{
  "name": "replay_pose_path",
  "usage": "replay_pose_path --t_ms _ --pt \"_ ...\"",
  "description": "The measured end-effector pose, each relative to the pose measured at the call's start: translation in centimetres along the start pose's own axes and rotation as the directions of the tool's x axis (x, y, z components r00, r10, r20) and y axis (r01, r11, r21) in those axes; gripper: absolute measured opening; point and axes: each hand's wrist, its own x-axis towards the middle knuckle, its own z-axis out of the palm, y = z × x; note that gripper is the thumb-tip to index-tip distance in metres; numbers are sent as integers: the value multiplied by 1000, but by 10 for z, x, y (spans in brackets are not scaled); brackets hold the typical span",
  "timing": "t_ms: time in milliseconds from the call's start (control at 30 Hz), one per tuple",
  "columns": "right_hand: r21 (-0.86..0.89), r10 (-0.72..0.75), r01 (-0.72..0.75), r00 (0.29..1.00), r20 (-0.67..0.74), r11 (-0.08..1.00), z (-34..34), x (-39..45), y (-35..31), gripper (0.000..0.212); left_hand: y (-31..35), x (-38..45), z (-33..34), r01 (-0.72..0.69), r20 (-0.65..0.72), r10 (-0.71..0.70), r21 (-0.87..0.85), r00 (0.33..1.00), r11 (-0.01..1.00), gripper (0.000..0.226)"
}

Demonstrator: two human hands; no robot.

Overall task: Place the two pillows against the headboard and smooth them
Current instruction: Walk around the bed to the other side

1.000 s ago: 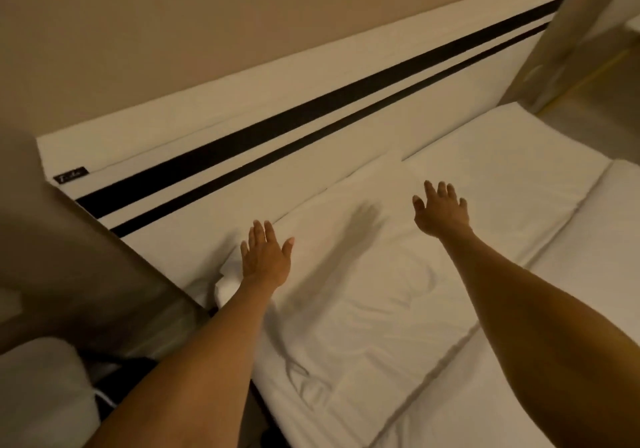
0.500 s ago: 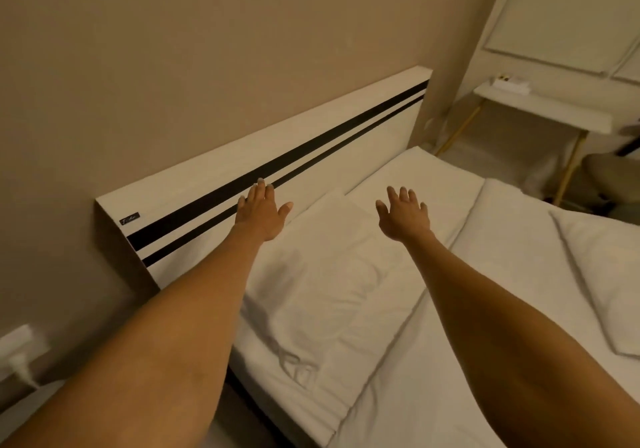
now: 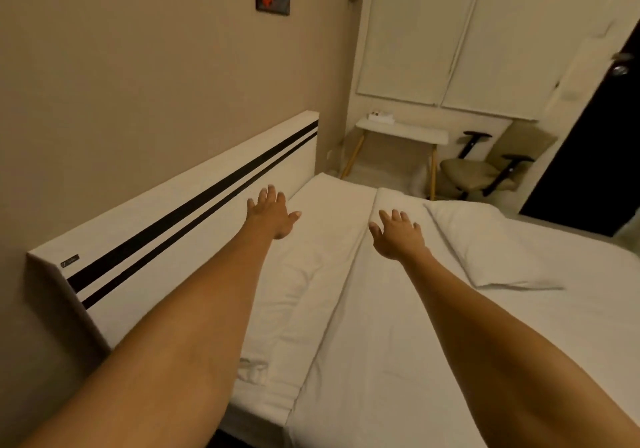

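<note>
One pillow (image 3: 298,285) lies flat along the headboard (image 3: 194,205), under and just behind the left hand (image 3: 272,214), its near end creased and rumpled where it meets the mattress edge. The second pillow (image 3: 491,243) is out on the bed (image 3: 398,361), to the right of the right hand (image 3: 398,236) and well apart from the headboard, lying askew with one corner toward the foot of the bed.

Both hands are stretched forward with palms down and nothing in them. The left hand's fingers (image 3: 270,195) are spread loosely, their tips reaching in front of the lower black stripe of the headboard; whether they touch the panel or hang just short of it cannot be told. The right hand's fingers (image 3: 394,217) are likewise splayed and slack, hovering over the folded edge of the duvet (image 3: 388,198), with the second pillow just beyond the thumb side's opposite flank.

By my reckoning the task is about half done. The first pillow sits in its place by the headboard, though wrinkles toward its near end suggest it may want another pass of the palm. The second is not yet placed: it has to be picked up, carried to the bare stretch of mattress beyond the left fingertips, set beside the first against the headboard, and then smoothed.
</note>
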Motion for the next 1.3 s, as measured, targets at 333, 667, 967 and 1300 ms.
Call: replay_pose_path --t_ms 333,667,967,1300 --pt "-27 375 -382 918 -128 924 -73 -104 206 59 245 -37 -21 -428 -52 429 37 902 903 73" --pt "-52 653 -670 735 -181 740 -126 -245 429 60 507 -123 -6 -705 -39 706 34 707 708 73" --pt "1 844 -857 506 -178 515 -156 -395 588 61 713 -240 18 -876 -24 875 8 483 483 73" --pt "46 957 -974 210 -202 224 -179 -524 699 59 890 -337 33 -986 23 986 45 163 162 74"
